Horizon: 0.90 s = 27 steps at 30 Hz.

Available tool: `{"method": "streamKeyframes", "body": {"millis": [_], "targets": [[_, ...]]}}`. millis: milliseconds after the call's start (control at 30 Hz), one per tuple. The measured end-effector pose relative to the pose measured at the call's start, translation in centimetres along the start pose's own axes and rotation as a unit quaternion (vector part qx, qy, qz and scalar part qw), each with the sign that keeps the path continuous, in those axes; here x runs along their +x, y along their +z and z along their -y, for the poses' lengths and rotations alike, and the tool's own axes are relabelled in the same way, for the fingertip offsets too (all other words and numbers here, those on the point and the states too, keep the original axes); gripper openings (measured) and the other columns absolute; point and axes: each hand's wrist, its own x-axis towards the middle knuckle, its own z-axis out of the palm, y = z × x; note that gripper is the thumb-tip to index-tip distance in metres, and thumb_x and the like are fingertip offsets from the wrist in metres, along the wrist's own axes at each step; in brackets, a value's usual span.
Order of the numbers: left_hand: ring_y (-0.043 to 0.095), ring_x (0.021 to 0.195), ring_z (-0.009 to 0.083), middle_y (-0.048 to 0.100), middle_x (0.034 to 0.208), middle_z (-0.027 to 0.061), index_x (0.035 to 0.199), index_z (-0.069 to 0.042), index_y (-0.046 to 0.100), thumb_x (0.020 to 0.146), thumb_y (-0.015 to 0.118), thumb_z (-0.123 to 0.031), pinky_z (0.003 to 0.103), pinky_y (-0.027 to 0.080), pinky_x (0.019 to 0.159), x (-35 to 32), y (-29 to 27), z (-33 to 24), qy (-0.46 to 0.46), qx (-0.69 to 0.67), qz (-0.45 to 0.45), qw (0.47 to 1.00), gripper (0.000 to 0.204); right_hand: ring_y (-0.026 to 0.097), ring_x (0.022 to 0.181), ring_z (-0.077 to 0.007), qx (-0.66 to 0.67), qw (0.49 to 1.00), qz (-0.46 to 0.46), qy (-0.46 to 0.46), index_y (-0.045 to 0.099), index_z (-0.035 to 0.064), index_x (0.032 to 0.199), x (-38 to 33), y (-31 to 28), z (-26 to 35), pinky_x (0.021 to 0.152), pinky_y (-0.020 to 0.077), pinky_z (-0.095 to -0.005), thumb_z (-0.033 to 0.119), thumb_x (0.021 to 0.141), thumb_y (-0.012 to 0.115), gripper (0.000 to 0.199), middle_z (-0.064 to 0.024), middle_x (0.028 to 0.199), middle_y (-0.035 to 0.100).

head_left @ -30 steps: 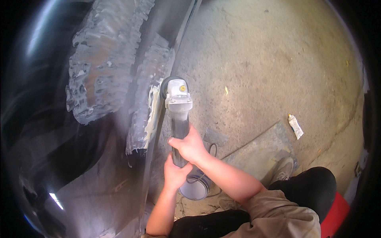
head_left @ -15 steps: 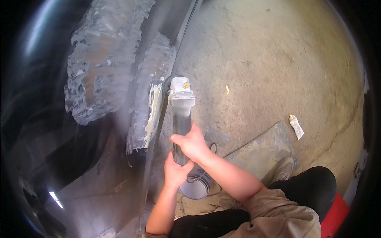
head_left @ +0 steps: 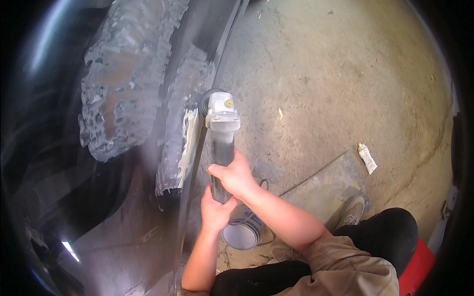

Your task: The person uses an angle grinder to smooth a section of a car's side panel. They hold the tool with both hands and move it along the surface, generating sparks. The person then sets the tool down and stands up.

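Both hands are closed around one angle grinder (head_left: 223,118). The right hand (head_left: 236,175) wraps the middle of its dark barrel, thumb laid across the top; the left hand (head_left: 216,212) grips the rear end, just behind the right and nearer the body. Most of the fingers are hidden beneath the tool.

The grinder's long axis runs almost straight ahead from the hands, its tail at the left hand and its pale metal head farthest out. A round yellow button sits on top of the head. The round disc (head_left: 204,106) is fitted on the head's left side, facing a glossy black vehicle panel (head_left: 98,212) to the left of the hands; whether it touches the panel's edge cannot be told.

Ahead and to the left of the hands, the panel carries a broad patch of grey filler (head_left: 123,89) with ragged borders and brownish areas, then a narrower grey strip (head_left: 173,123) edged with a cream streak (head_left: 187,143) close to the disc.

Below the hands, an open-looking can (head_left: 240,237) rests on the concrete floor (head_left: 316,89), beside a looped cord (head_left: 264,184). To their right lie a flat board (head_left: 316,180) and, farther off, a white tube (head_left: 366,159) with a yellow cap.
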Motion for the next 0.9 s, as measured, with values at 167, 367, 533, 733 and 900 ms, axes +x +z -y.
{"method": "streamKeyframes", "body": {"millis": [167, 367, 533, 733, 900], "targets": [[0.067, 0.104, 0.0196, 0.071, 0.111, 0.0126, 0.122, 0.003, 0.059, 0.075, 0.084, -0.015, 0.035, 0.052, 0.091, -0.8, 0.4, -0.1, 0.012, 0.002, -0.007, 1.000, 0.056, 0.068, 0.100, -0.0238, -0.015, 1.000, -0.003, -0.010, 0.056, -0.0046, 0.124, -0.4, -0.4, -1.0, 0.092, 0.0536, -0.0384, 0.012, 0.077, 0.077, 0.054, -0.0135, 0.107, 0.070], [0.065, 0.104, 0.0170, 0.070, 0.111, 0.0094, 0.124, 0.002, 0.058, 0.077, 0.083, -0.012, 0.033, 0.052, 0.091, -2.7, -0.2, 1.1, 0.022, -0.048, -0.022, 0.998, 0.056, 0.069, 0.103, -0.0285, -0.068, 0.997, 0.026, 0.000, 0.056, -0.0046, 0.125, -2.0, 0.4, -1.4, 0.093, 0.0535, -0.0406, 0.014, 0.076, 0.079, 0.057, -0.0177, 0.108, 0.070], [0.064, 0.107, 0.0152, 0.069, 0.117, 0.0076, 0.129, 0.002, 0.056, 0.079, 0.079, -0.007, 0.032, 0.050, 0.095, -2.6, -0.7, 1.8, 0.002, -0.013, -0.004, 1.000, 0.056, 0.064, 0.104, -0.0200, -0.052, 0.999, -0.017, -0.001, 0.055, -0.0033, 0.128, -2.5, 1.2, -1.8, 0.095, 0.0518, -0.0373, 0.008, 0.079, 0.076, 0.055, -0.0098, 0.110, 0.066], [0.064, 0.106, 0.0148, 0.069, 0.117, 0.0078, 0.127, 0.002, 0.057, 0.079, 0.079, -0.007, 0.032, 0.051, 0.094, -3.4, -0.7, 2.5, -0.007, -0.033, 0.002, 0.999, 0.054, 0.064, 0.105, -0.0202, -0.061, 0.998, 0.002, 0.012, 0.055, -0.0033, 0.129, -3.1, 0.7, -2.2, 0.095, 0.0519, -0.0367, 0.008, 0.078, 0.076, 0.056, -0.0100, 0.110, 0.066], [0.064, 0.106, 0.0150, 0.068, 0.117, 0.0078, 0.128, 0.003, 0.056, 0.078, 0.079, -0.006, 0.032, 0.051, 0.094, -2.9, -1.0, 2.1, 0.006, -0.024, 0.005, 1.000, 0.055, 0.070, 0.102, -0.0301, -0.032, 0.999, -0.010, 0.006, 0.054, -0.0048, 0.126, -2.5, 0.9, -2.5, 0.092, 0.0539, -0.0413, 0.017, 0.075, 0.081, 0.061, -0.0195, 0.107, 0.071]]}}
